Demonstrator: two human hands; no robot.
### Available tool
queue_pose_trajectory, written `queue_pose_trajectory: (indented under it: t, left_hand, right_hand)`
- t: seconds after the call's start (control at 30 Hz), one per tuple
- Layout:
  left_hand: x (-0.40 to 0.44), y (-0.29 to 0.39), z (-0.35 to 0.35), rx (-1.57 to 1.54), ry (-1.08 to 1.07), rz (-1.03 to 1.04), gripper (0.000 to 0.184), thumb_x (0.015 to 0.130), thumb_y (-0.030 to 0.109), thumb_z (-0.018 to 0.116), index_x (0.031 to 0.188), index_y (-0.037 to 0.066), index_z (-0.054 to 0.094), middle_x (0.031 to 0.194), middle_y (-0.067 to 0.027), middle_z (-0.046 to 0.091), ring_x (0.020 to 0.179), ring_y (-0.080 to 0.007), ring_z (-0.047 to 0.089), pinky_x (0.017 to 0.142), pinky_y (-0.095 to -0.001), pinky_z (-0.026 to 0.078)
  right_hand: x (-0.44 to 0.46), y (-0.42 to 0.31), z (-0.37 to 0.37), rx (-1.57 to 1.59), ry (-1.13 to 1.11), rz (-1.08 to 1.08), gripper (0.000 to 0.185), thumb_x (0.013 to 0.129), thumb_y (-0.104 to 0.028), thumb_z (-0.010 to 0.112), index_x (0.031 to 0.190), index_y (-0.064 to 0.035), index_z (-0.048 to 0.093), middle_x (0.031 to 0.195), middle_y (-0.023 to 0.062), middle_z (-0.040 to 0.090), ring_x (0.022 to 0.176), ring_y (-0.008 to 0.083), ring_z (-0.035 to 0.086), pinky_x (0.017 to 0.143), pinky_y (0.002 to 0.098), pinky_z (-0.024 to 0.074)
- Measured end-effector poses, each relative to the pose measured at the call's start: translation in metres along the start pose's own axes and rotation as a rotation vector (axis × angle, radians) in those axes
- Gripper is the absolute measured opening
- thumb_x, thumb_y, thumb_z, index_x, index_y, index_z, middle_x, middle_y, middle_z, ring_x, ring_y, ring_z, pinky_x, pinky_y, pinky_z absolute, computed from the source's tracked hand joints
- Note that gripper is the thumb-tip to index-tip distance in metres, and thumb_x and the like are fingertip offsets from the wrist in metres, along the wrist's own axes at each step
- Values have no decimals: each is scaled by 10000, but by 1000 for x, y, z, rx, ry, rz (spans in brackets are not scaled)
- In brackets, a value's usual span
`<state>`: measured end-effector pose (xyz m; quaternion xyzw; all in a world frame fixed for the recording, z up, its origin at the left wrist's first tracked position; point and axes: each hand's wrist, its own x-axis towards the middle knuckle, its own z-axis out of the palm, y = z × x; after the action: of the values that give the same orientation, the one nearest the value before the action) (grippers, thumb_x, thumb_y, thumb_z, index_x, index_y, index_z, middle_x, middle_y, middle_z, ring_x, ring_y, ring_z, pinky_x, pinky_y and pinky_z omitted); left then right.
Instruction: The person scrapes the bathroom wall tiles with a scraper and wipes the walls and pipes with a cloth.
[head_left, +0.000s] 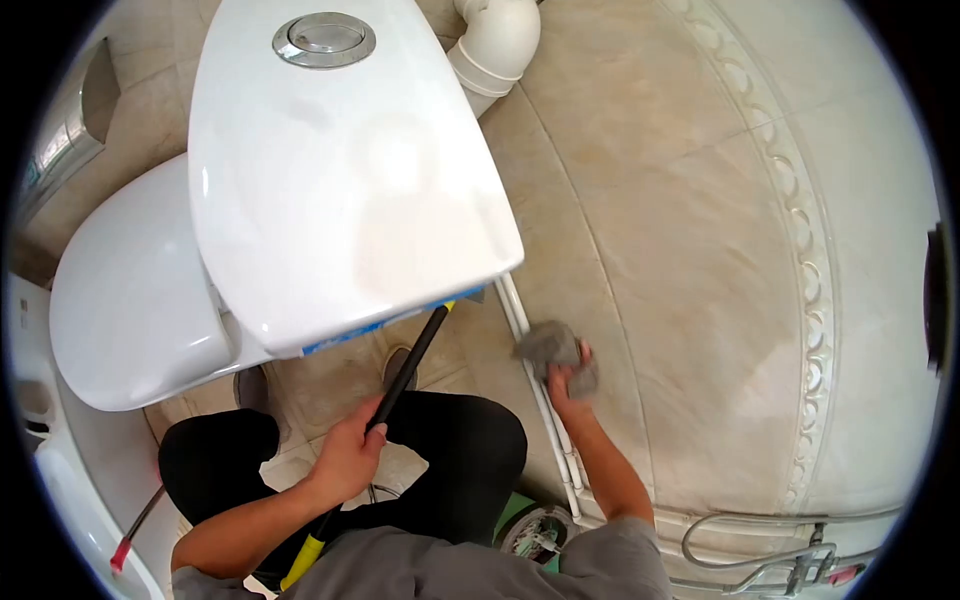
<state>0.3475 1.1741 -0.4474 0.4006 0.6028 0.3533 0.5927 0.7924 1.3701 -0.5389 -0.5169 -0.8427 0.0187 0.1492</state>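
Observation:
My left hand (pixel 349 453) is wrapped round a black pole (pixel 408 372) with yellow parts, which slants up to the near edge of the white toilet tank (pixel 340 180). A strip of blue tape (pixel 345 338) runs along that edge. On the right, my right hand (pixel 572 385) holds a grey cloth (pixel 555 347) against or close to the white pipes (pixel 545 400) along the tiled wall. The cloth is slightly blurred and hides part of the fingers.
The closed toilet lid (pixel 135 290) is at the left, beside a white basin (pixel 75 500). A white drain pipe (pixel 497 45) stands behind the tank. Metal taps and hoses (pixel 800 560) are at the lower right, and a green container (pixel 515 520) is near my legs.

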Motion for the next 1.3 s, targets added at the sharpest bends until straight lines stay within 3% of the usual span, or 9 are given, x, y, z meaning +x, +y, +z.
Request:
queue_pose_trajectory:
  t: [0.2,0.37,0.53,0.67,0.9,1.07,1.1,1.2,1.3]
  left_hand:
    - [13,-4,-1,25,5,4,449,980,80,548,1413,-18,482,1101,-295,656,1008,-420,657,887,-402,512]
    - [16,-4,1,9,86,56,431,974,69,548,1395,-8,498,1035,-294,660,963,-442,653,843,-424,516]
    - [19,8,2,26,37,45,421,979,80,540,1390,2,498,1011,-293,650,933,-459,636,806,-443,508]
    - [23,1,13,94,58,147,414,981,87,538,1385,4,500,1018,-290,649,936,-448,634,796,-450,503]
    - [14,-5,29,-7,62,199,401,983,103,538,1371,4,509,1011,-279,654,921,-431,638,780,-460,501]
    - [0,-7,23,5,3,237,411,985,80,528,1389,7,516,899,-160,637,799,-249,606,749,-356,496]
    - [1,-7,24,0,3,242,411,985,80,528,1389,7,516,899,-160,637,799,-249,606,749,-356,496]
    - [5,-4,26,-2,32,225,397,980,100,540,1364,1,519,1028,-280,660,934,-428,644,803,-456,508]
    - [16,-1,22,18,69,182,401,979,100,544,1366,-1,520,1039,-282,661,947,-431,645,819,-457,509]
  right_hand:
    - [243,-61,89,517,12,-96,429,919,-210,594,1239,77,596,1329,296,559,1237,426,509,1091,477,386]
    - [405,-67,92,-119,493,-353,510,921,-259,586,1304,73,542,1354,317,539,1280,465,477,1128,511,343]
    - [389,-137,-56,-570,400,-488,374,917,-166,536,1247,-3,607,1245,209,641,1226,408,561,1189,516,260]
    - [295,-109,1,-859,-37,-326,277,895,-119,504,1109,-69,672,1170,186,680,1230,365,578,1219,518,203]
    - [95,-53,-20,-161,21,-129,457,975,-287,547,1322,10,572,1373,292,517,1309,460,434,1135,485,331]
    - [89,-65,-153,-268,212,103,607,989,-341,458,1425,81,430,1521,306,323,1391,451,334,1190,524,213]
    - [107,-3,-165,-766,511,-284,633,962,-299,519,1422,120,403,1538,339,271,1414,456,301,1195,548,197]
    - [194,-105,-275,-886,592,-140,312,699,-6,593,996,33,680,825,195,651,901,408,622,1224,580,143]
    - [268,-162,-300,-840,794,-197,529,715,-39,635,1239,32,615,1231,230,643,1202,368,574,1200,557,181]
